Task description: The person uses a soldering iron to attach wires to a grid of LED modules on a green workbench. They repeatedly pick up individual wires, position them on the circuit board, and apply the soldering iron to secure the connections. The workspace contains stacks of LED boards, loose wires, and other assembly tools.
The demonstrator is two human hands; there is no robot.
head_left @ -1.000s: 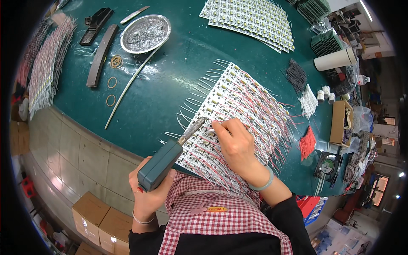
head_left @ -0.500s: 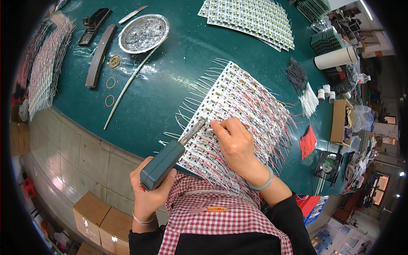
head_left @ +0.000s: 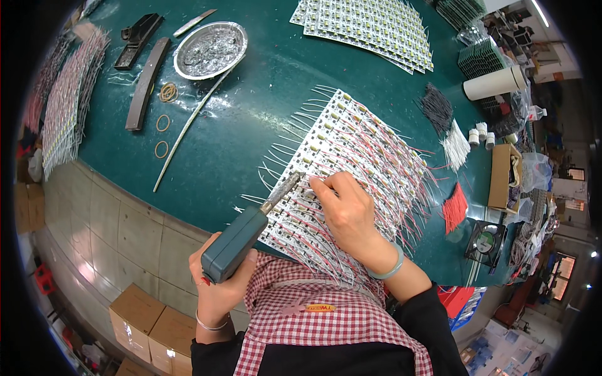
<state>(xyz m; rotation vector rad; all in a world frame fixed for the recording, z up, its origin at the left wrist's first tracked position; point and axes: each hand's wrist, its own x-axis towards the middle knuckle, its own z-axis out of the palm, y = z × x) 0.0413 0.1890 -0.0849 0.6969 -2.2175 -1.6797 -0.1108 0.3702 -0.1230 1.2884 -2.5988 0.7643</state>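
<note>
A round dark-green worktable [head_left: 238, 125] is occupied near its front edge by a white panel of small circuit boards with red and white wire leads [head_left: 351, 163]. A grey-green soldering iron [head_left: 241, 241] is gripped by the left hand [head_left: 219, 291], its metal tip resting on the panel. A white lead is pinched there between the right hand [head_left: 348, 213] fingers.

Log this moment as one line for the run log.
left hand: grips soldering tool, tip at board | right hand: fingers pinch wire on LED board | table: metal dish, rubber bands
</note>
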